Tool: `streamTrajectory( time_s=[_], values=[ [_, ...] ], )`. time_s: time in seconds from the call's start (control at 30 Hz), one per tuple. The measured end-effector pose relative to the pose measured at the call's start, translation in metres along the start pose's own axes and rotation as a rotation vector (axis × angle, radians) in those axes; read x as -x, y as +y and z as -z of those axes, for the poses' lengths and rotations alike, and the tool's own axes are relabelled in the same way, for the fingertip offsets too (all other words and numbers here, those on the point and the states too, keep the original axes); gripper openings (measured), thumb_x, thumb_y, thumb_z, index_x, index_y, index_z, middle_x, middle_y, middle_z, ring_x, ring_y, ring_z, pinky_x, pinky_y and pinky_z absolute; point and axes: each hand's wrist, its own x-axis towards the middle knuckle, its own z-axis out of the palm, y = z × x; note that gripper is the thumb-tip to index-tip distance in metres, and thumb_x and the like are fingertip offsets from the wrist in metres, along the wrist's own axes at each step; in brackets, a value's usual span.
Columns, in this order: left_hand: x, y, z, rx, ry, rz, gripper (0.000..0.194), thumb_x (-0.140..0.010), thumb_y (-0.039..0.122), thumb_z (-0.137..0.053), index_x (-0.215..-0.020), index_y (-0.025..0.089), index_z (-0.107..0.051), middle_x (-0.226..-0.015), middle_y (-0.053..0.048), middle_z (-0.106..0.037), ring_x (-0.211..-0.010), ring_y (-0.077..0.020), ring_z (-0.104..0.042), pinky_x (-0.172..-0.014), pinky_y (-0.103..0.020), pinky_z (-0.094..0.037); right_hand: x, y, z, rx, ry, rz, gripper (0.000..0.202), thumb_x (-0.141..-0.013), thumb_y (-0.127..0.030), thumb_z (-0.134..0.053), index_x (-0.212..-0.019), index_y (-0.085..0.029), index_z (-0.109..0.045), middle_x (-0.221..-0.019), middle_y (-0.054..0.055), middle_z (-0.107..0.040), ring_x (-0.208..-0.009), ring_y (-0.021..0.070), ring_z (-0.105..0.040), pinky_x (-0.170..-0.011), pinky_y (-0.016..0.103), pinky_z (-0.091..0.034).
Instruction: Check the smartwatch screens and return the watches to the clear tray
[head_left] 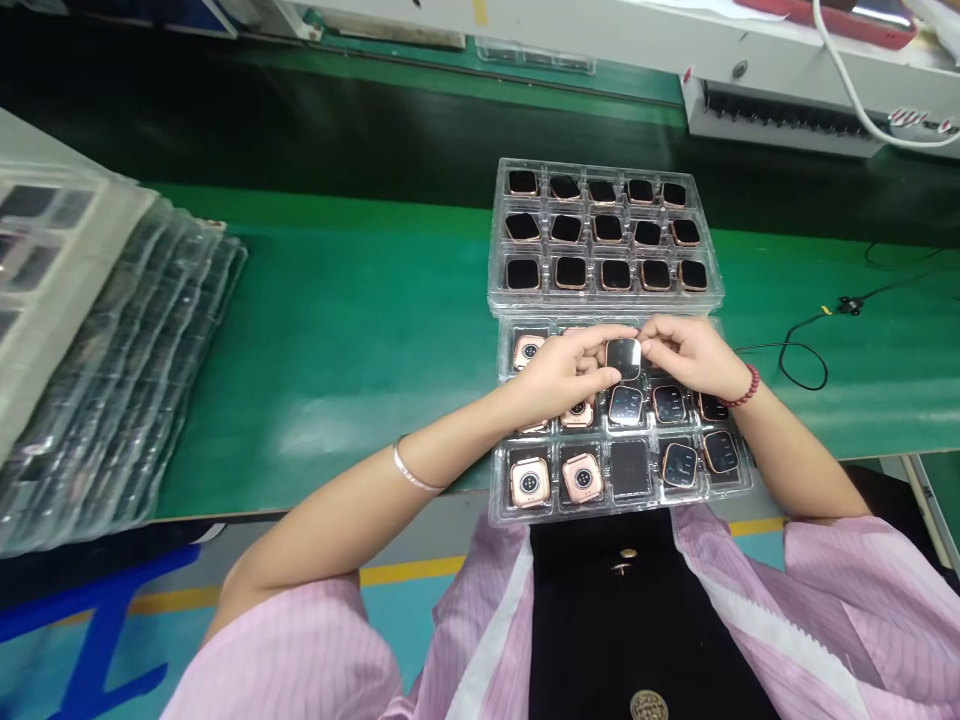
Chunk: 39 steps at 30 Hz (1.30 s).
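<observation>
A smartwatch body (pixel 623 358) with a dark, glossy screen and a rose-gold rim is held up over the near clear plastic tray (pixel 498 500). My left hand (pixel 562 378) grips it from the left between thumb and fingers. From the right, my right hand (pixel 691 354) has thumb and forefinger closed at its upper right edge. In the tray below, watches on the left lie back up, such as a rose-gold one (pixel 583 479). Those to the right lie screen up, like a lit watch (pixel 679 465). The front middle compartment shows its dark bottom. My hands hide part of the back row.
Behind the near tray, a stack of clear trays (pixel 606 303) holds dark-screened watches in three rows. Many stacked trays (pixel 187 330) stand at the left on the green table (pixel 360 320). A black cable (pixel 825 370) lies at right, below a shelf (pixel 615 45).
</observation>
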Motion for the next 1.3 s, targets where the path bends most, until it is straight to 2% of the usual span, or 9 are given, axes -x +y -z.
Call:
streamTrajectory(
  time_s=[0.17,0.43,0.6,0.8,0.9,1.03,1.13,1.2,1.3],
  values=[
    [0.005,-0.005,0.005,-0.034,0.018,-0.027,0.049,-0.088,0.019,-0.064,-0.137,0.019,-0.059,-0.067,0.005,-0.052,-0.052,-0.0081,-0.054,-0.046,-0.020,-0.044,0.000,0.000,-0.007,0.011,-0.009,0.064,0.010,-0.090,-0.023,-0.057,-0.083,-0.019,-0.063,-0.066,-0.001,-0.064,-0.057,0.0119,-0.052,-0.059,0.025,-0.039],
    [0.012,-0.011,0.006,-0.176,0.016,0.028,0.054,-0.094,0.036,-0.065,-0.146,0.024,-0.055,-0.075,0.000,-0.064,-0.056,-0.0130,-0.060,-0.052,-0.026,-0.048,0.002,-0.002,-0.005,-0.003,0.004,0.089,0.012,-0.093,-0.022,-0.055,-0.083,-0.021,-0.061,-0.069,0.000,-0.064,-0.060,0.0125,-0.054,-0.061,0.027,-0.042],
    [0.013,-0.016,0.009,-0.243,0.016,-0.135,0.050,-0.098,0.040,-0.064,-0.144,0.024,-0.056,-0.070,0.002,-0.064,-0.055,-0.0121,-0.058,-0.056,-0.026,-0.048,0.003,-0.002,-0.007,0.027,0.041,0.098,0.011,-0.092,-0.022,-0.057,-0.082,-0.020,-0.063,-0.070,0.000,-0.066,-0.061,0.0132,-0.057,-0.061,0.027,-0.042],
    [0.028,-0.003,-0.010,-0.710,-0.337,-0.547,0.032,-0.101,0.028,-0.058,-0.131,0.019,-0.064,-0.089,-0.005,-0.073,-0.083,-0.0194,-0.064,-0.071,-0.031,-0.050,0.002,0.004,-0.010,0.081,0.194,0.010,0.009,-0.088,-0.019,-0.060,-0.079,-0.020,-0.062,-0.068,0.000,-0.065,-0.063,0.0139,-0.058,-0.063,0.027,-0.043],
    [0.034,0.002,-0.018,-0.914,-0.450,-0.582,0.032,-0.098,0.036,-0.063,-0.124,0.018,-0.067,-0.101,-0.009,-0.073,-0.092,-0.0237,-0.062,-0.075,-0.036,-0.048,0.000,0.006,-0.009,0.053,0.187,0.012,0.008,-0.086,-0.017,-0.060,-0.078,-0.019,-0.061,-0.067,-0.001,-0.064,-0.062,0.0132,-0.057,-0.063,0.027,-0.043],
    [0.033,0.000,-0.019,-0.890,-0.456,-0.594,0.034,-0.095,0.053,-0.063,-0.103,0.020,-0.073,-0.106,-0.009,-0.071,-0.089,-0.0222,-0.062,-0.077,-0.038,-0.047,-0.005,0.000,-0.010,0.043,0.157,0.039,0.009,-0.084,-0.015,-0.057,-0.078,-0.019,-0.061,-0.069,0.000,-0.065,-0.061,0.0131,-0.056,-0.063,0.027,-0.042],
    [0.030,-0.001,-0.011,-0.752,-0.313,-0.654,0.025,-0.099,0.042,-0.060,-0.098,0.020,-0.073,-0.097,-0.006,-0.072,-0.083,-0.0173,-0.064,-0.075,-0.033,-0.050,-0.014,-0.012,-0.017,0.157,0.075,0.077,0.010,-0.086,-0.015,-0.056,-0.079,-0.018,-0.063,-0.073,0.002,-0.067,-0.067,0.0152,-0.058,-0.065,0.028,-0.040],
    [0.027,0.001,0.000,-0.660,-0.043,-0.638,0.018,-0.100,0.033,-0.059,-0.096,0.020,-0.071,-0.089,-0.004,-0.072,-0.082,-0.0155,-0.066,-0.075,-0.030,-0.052,-0.021,-0.022,-0.022,0.280,-0.012,0.096,0.011,-0.088,-0.017,-0.056,-0.080,-0.018,-0.064,-0.079,0.005,-0.069,-0.070,0.0172,-0.058,-0.064,0.030,-0.037],
    [0.020,0.003,0.021,-0.606,0.389,-0.450,0.015,-0.097,0.027,-0.058,-0.099,0.019,-0.070,-0.091,-0.004,-0.073,-0.077,-0.0139,-0.064,-0.071,-0.028,-0.052,-0.029,-0.032,-0.025,0.341,-0.133,0.099,0.014,-0.090,-0.018,-0.056,-0.078,-0.017,-0.064,-0.080,0.006,-0.070,-0.068,0.0173,-0.056,-0.062,0.030,-0.033]
  ],
)
